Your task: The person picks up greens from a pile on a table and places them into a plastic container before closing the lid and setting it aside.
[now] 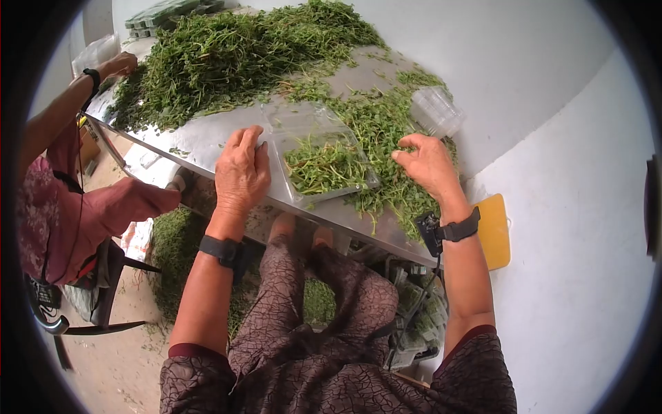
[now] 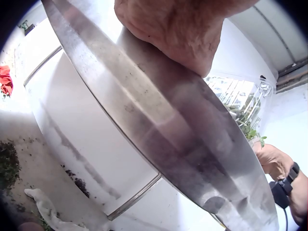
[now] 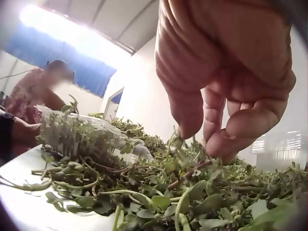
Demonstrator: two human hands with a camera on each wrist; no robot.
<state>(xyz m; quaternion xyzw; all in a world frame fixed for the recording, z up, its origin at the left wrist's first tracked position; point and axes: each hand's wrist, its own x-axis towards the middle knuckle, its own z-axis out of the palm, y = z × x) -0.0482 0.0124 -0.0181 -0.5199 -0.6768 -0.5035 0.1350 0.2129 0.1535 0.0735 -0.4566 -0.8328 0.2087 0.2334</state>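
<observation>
A clear plastic box [image 1: 324, 196] with its lid raised holds green leafy stems [image 1: 324, 165]. Left of the box, my left hand [image 1: 241, 172] hangs over the table's edge, fingers loosely bent and holding nothing. In the left wrist view this hand [image 2: 178, 29] appears above the metal edge. On the right, my right hand [image 1: 431, 165] hovers over loose greens, its fingers bent. The right wrist view shows the hand [image 3: 226, 82] with thumb and fingers apart, their tips just at the greens [image 3: 192, 192]; no stem is plainly gripped.
A large heap of greens [image 1: 214, 58] covers the back of the metal table [image 1: 200, 141]. An empty clear box [image 1: 438, 110] lies at the right. Another person's hand [image 1: 121, 64] is at the far left. A yellow board [image 1: 492, 231] stands beside the table's right end.
</observation>
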